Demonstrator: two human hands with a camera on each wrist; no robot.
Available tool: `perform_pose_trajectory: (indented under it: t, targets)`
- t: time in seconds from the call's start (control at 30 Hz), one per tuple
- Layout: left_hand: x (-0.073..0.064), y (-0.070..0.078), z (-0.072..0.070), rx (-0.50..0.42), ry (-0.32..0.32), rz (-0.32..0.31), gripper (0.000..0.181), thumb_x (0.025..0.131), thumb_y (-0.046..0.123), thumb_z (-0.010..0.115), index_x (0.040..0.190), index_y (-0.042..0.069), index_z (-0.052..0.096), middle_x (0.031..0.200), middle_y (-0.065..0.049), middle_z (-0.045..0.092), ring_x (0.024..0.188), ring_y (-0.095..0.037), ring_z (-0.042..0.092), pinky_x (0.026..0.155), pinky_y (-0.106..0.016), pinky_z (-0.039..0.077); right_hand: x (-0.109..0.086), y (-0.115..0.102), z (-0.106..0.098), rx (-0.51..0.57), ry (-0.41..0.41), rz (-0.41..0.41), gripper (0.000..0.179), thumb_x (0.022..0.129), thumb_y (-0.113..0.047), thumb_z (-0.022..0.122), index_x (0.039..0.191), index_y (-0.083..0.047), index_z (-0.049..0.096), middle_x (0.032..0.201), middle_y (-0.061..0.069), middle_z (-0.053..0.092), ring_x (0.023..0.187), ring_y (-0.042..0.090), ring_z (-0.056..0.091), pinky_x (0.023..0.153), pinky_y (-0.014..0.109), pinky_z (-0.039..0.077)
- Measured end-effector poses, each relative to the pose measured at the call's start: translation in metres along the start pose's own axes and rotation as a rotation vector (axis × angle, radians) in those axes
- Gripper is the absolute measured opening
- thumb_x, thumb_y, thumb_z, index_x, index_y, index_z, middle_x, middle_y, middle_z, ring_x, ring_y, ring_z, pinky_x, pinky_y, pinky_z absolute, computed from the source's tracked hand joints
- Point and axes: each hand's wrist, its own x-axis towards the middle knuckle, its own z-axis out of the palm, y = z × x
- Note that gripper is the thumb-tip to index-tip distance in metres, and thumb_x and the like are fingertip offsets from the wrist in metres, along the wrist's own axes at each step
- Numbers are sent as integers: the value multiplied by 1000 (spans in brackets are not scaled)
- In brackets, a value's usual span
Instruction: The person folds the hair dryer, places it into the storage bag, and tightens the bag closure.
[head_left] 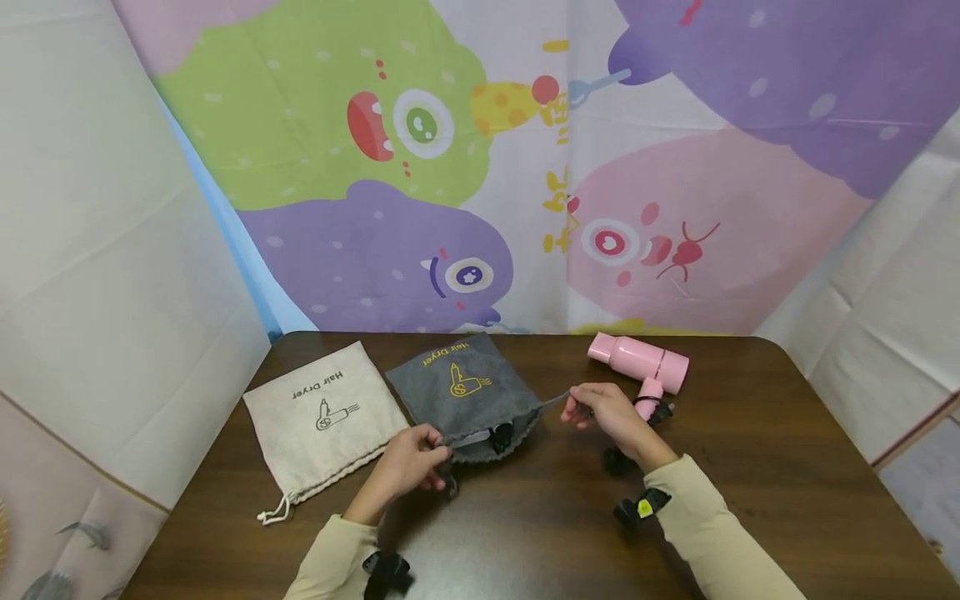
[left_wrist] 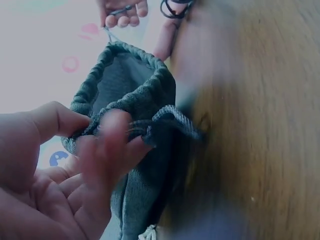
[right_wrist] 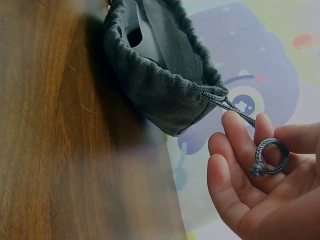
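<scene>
Your left hand [head_left: 411, 460], thumb and fingers closed together, pinches the gray bag [head_left: 427, 390] at its near left corner. The bag lies between your hands, slanting away, open end toward you (left hand nearer). Rightward, its drawstring [head_left: 553, 402] reaches your right hand [head_left: 606, 415], pinched at thumb and fingertip.

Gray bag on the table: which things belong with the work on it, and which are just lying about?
In use:
gray bag
drawstring, pinched by the right hand
left hand, gripping the bag
gray object inside, partly hidden

Lying about:
cream bag
pink hair dryer
</scene>
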Motion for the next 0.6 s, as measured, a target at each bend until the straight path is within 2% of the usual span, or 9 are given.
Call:
perform_pose_trajectory:
  t: [0.1,0.23,0.37,0.47,0.6]
  targets:
    - [0,-1,0,-54,-12,3,10,85,5,64,84,4,54,64,-8,69,39,-6,52,43,-25,44,0,0,0,-4,-1,-1,32,103,-15,44,86,5,62,76,1,68,78,17,65,70,30,54]
    - [2,-3,-1,-117,-43,-4,13,85,6,67,86,3,54,58,-2,63,40,-5,43,43,-22,39,-1,1,0,-11,4,-2,31,103,-16,44,87,5,62,76,0,68,78,16,65,70,30,55]
    - [2,-4,-5,-109,-66,-11,17,86,11,71,90,0,58,57,4,55,44,-6,43,46,-22,39,-1,1,0,-42,39,-10,32,103,-17,46,88,5,62,77,1,68,77,16,65,69,28,55]
    - [0,-2,-9,-3,-68,20,18,84,12,73,92,-1,63,57,3,54,46,-8,45,47,-23,41,-1,1,1,-82,65,-22,33,103,-20,48,89,6,63,77,2,69,78,19,66,69,28,55]
    - [-5,6,-13,322,-40,158,19,79,15,79,89,2,69,64,0,62,56,-9,53,55,-26,44,0,1,0,-116,106,-29,35,102,-23,50,90,7,64,77,4,69,78,23,66,68,31,55]
